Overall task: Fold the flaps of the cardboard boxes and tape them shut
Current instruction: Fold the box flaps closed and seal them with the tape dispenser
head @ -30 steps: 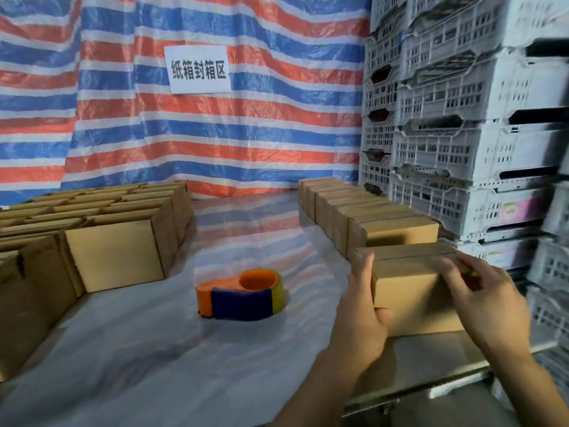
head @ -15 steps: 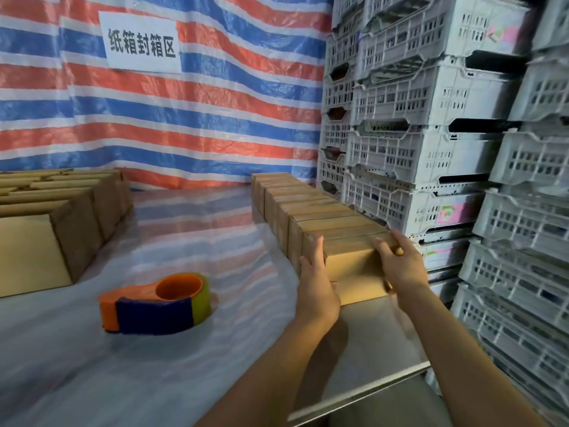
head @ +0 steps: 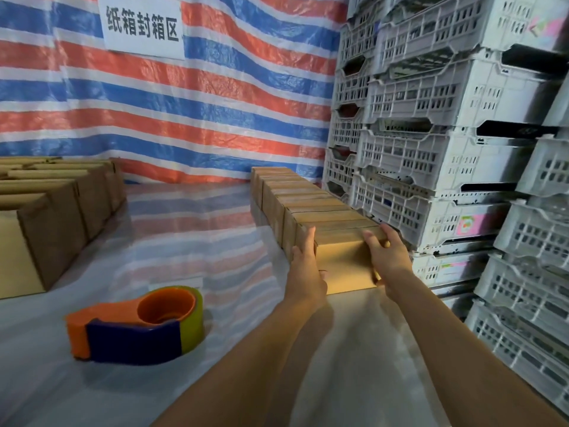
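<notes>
A small cardboard box (head: 345, 266) sits at the near end of a row of boxes (head: 295, 198) that runs along the right side of the counter (head: 215, 241), its back touching the next box in the row. 2 hands hold it from either side. The left hand (head: 303, 272) lies against the box's left side with its fingers (head: 309, 238) straight and pressed together, pointing up to the top edge, while the thumb wraps round the corner onto the front face. The right hand (head: 389, 260) grips the right end, its fingers (head: 371, 238) slightly spread and curled over the top right edge. The box's top looks closed and flat; whether it carries tape cannot be told. To the left, well apart from the hands, a tape dispenser (head: 135, 325) in orange, dark blue and yellow-green lies on the clear plastic sheet covering the counter. Further left stands a group of larger open boxes (head: 52, 223). Stacked white plastic crates (head: 446, 149) rise just beside the row on the right. A tarp (head: 215, 118) striped red, white and blue hangs behind, with a white sign (head: 143, 26) of printed characters fixed on it.
</notes>
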